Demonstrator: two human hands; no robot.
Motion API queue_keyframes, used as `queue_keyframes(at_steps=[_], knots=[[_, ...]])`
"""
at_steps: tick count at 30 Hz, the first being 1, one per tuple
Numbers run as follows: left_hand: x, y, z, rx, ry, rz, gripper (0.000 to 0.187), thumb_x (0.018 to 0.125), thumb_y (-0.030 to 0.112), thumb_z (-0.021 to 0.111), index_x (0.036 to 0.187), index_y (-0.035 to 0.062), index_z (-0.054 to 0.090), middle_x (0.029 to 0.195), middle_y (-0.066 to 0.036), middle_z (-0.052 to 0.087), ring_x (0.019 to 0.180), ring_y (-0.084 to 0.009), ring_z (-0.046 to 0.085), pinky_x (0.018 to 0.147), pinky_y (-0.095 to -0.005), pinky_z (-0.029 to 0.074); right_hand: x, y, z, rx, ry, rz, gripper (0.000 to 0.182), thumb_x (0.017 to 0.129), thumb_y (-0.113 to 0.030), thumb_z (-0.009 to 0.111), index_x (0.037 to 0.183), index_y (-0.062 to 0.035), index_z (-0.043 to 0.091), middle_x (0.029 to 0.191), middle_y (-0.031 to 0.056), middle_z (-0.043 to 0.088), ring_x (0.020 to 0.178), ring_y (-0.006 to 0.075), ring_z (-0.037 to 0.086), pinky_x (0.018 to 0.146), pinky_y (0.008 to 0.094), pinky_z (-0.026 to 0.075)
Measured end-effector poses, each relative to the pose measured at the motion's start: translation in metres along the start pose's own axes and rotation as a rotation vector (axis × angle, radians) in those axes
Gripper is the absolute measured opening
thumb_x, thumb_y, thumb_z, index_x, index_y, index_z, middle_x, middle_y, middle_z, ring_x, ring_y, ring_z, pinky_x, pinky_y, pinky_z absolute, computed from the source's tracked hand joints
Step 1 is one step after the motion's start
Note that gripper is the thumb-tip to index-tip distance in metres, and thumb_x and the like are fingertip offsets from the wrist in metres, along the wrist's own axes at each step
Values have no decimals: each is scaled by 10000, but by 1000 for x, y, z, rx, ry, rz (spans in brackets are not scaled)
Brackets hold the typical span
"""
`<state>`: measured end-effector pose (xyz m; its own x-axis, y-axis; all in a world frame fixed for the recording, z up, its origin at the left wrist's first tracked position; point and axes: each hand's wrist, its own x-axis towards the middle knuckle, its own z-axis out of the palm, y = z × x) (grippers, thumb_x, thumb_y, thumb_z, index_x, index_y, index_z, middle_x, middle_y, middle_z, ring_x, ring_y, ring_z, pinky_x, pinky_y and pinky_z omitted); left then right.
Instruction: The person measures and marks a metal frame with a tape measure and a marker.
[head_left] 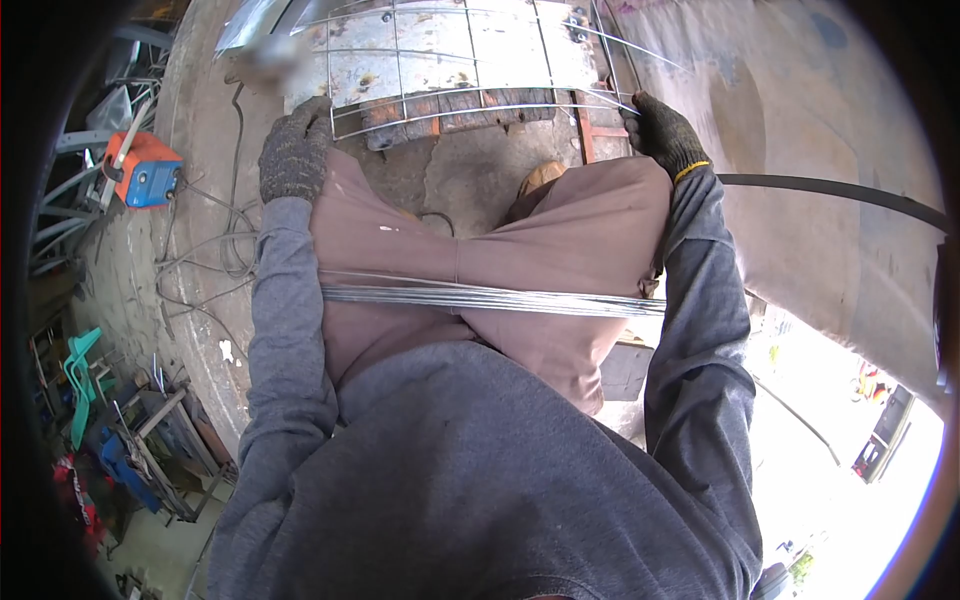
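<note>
A wire grid point(473, 52) of thin crossed metal rods lies over a white, rust-spotted metal sheet point(440, 65) in front of my knees. My left hand point(295, 152), in a dark knitted glove, is closed at the grid's near left corner; its fingertips are partly hidden. On the other side, my right hand point(664, 133), in a matching glove with a yellow cuff edge, has its fingers curled round the rod ends at the grid's right side. Across my thighs rests a bundle of thin metal rods point(490, 299).
An orange and blue boxy machine point(148, 172) stands at left, with loose cables point(235, 240) on the floor nearby. Lower left are a green plastic item point(80, 375) and metal frames point(175, 445). A dark curved strip point(835, 188) extends rightward beside a large stained sheet point(790, 110).
</note>
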<state>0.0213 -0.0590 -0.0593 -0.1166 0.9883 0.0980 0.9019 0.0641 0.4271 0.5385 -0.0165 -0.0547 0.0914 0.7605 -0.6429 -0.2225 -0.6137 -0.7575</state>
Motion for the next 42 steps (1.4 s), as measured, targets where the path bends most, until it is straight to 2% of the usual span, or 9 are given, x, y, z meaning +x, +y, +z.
queue_keyframes(at_steps=[10, 13, 15, 18, 22, 25, 26, 29, 42], knots=[[-5, 9, -6, -30, 19, -15, 345, 943, 358, 593, 1275, 293, 660, 1178, -172, 646, 1134, -351, 608, 993, -449, 473, 6, 1, -6, 125, 24, 12, 194, 983, -217, 604, 1064, -42, 622, 869, 93, 644, 738, 188, 614, 565, 292, 482], [-5, 16, -8, -17, 24, -27, 341, 942, 355, 590, 1267, 287, 665, 1174, -172, 647, 1128, -352, 607, 986, -452, 474, 5, 4, -13, 46, -123, -111, 190, 995, -209, 575, 1065, -36, 613, 877, 93, 648, 739, 193, 615, 583, 291, 493], [-5, 16, -7, -24, 25, -35, 338, 944, 358, 585, 1263, 280, 669, 1172, -173, 647, 1124, -353, 607, 982, -455, 475, 9, 5, -15, 99, -52, -64, 345, 998, -266, 618, 1229, -10, 610, 1079, 122, 668, 889, 241, 667, 726, 360, 558], [-4, 13, -6, 2, 24, -4, 336, 956, 376, 574, 1256, 263, 675, 1176, -173, 648, 1117, -356, 608, 978, -460, 475, 5, 1, -5, 33, 53, -18, 345, 1010, -234, 595, 1274, -12, 583, 1129, 134, 662, 957, 261, 668, 783, 384, 568], [-7, 20, -10, 10, 33, -28, 342, 964, 398, 570, 1258, 258, 675, 1193, -173, 644, 1128, -358, 602, 986, -463, 470, 0, 2, -2, 112, -13, -77, 288, 972, -241, 616, 1151, -16, 606, 976, 87, 671, 761, 196, 627, 654, 318, 544], [-10, 24, -10, 43, 52, -31, 328, 960, 381, 584, 1245, 251, 682, 1209, -159, 636, 1142, -348, 596, 995, -459, 467, 1, -1, 6, -243, 364, -366, 439, 904, -377, 692, 1219, -74, 655, 1032, 120, 713, 888, 238, 678, 762, 343, 554], [-10, 25, -10, 57, 64, -38, 313, 954, 359, 599, 1229, 238, 689, 1209, -150, 633, 1147, -342, 592, 999, -457, 464, 2, -4, 7, -244, 363, -368, 439, 904, -377, 692, 1219, -74, 655, 1032, 120, 713, 888, 238, 678, 762, 343, 554], [-12, 16, -4, 74, 188, 32, 272, 925, 290, 643, 1175, 202, 702, 1186, -127, 632, 1146, -330, 590, 998, -448, 466, 4, -11, 13, -928, 304, -509, 416, 946, -358, 669, 1196, -27, 708, 1100, 104, 737, 1059, 178, 662, 938, 309, 481], [-15, 17, -8, 0, 114, 66, 226, 898, 229, 646, 1114, 175, 690, 1140, -104, 634, 1090, -313, 610, 949, -441, 489, -4, -10, 22, -719, 66, -508, 308, 966, -187, 653, 1229, -30, 689, 1135, 71, 724, 1018, 135, 649, 922, 283, 492]])
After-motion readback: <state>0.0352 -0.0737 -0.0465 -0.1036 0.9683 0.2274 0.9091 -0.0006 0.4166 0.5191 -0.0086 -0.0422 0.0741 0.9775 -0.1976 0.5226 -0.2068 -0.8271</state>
